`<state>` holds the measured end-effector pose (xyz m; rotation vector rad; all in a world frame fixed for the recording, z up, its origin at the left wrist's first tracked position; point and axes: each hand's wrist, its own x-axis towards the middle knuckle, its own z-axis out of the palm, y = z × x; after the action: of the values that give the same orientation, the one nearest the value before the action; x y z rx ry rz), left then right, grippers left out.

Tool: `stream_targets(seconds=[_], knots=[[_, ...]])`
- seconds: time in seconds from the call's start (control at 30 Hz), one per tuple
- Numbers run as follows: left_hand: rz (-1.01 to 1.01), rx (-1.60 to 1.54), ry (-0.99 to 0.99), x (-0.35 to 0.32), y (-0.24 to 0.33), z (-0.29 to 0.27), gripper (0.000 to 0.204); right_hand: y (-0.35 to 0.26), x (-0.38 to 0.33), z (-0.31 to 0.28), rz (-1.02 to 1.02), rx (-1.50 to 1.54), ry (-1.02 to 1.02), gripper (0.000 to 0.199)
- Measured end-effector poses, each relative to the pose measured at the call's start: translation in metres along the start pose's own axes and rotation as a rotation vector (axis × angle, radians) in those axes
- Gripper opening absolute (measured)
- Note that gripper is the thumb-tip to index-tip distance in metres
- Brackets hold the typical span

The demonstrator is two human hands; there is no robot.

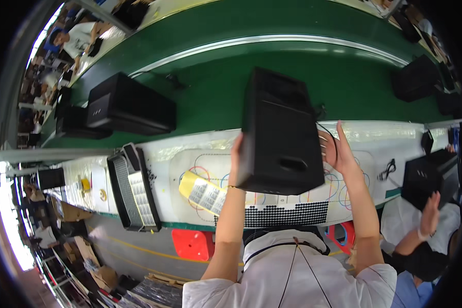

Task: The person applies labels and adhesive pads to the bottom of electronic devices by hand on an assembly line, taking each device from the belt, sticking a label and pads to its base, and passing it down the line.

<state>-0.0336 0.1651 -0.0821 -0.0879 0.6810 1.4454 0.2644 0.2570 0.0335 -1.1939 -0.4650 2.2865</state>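
Observation:
A large black speaker box (285,138) stands tilted in front of me, over the border of the white worktable and the green conveyor. A slot-shaped recess shows near its lower end. My left hand (236,156) is pressed on its left side, with most fingers hidden behind the box. Beside the right side, my right hand (335,150) has its fingers stretched and its thumb spread upward; whether the fingertips touch the box is unclear. A thin black cable (329,131) runs past that hand. Left of the box lies a yellow-backed sheet of labels (204,192) on the table.
Black speakers stand on the conveyor at left (133,105) and far right (417,79). A black tray (123,195) holds label sheets. Rows of black dots (287,214) line the table's near edge. A red stool (192,244) stands below. At right, a co-worker's hand (430,215) is near another speaker (428,177).

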Motion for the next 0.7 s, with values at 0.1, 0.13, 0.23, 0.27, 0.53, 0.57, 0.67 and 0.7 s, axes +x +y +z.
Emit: stream_targets(seconds=[0.1,0.13,0.23,0.27,0.53,0.57,0.67,0.7], knots=[[0.224,0.329,-0.060,-0.053,-0.015,0.035,0.069,0.027,0.009,-0.022,0.011,-0.210,0.021,0.083],[0.227,0.397,-0.122,-0.069,-0.010,0.045,0.084,0.032,0.013,-0.027,0.004,-0.314,0.095,0.090],[0.443,0.770,-0.164,-0.103,-0.012,0.071,0.111,0.050,0.030,-0.029,-0.256,-0.274,0.126,0.056],[0.579,0.921,-0.154,-0.114,-0.018,0.077,0.119,0.057,0.032,-0.027,-0.295,-0.309,0.139,0.055],[0.768,1.437,-0.099,-0.176,-0.062,0.034,0.115,0.091,-0.007,-0.008,-0.595,-0.415,0.233,0.049],[0.667,1.528,-0.125,-0.177,-0.061,0.016,0.109,0.093,-0.012,-0.006,-0.617,-0.422,0.240,0.049],[0.609,1.550,0.155,-0.179,-0.039,-0.052,0.094,0.097,-0.025,-0.002,-0.678,-0.437,0.261,0.047],[0.678,1.519,0.483,-0.179,-0.024,-0.077,0.088,0.099,-0.029,-0.003,-0.697,-0.437,0.271,0.047]])
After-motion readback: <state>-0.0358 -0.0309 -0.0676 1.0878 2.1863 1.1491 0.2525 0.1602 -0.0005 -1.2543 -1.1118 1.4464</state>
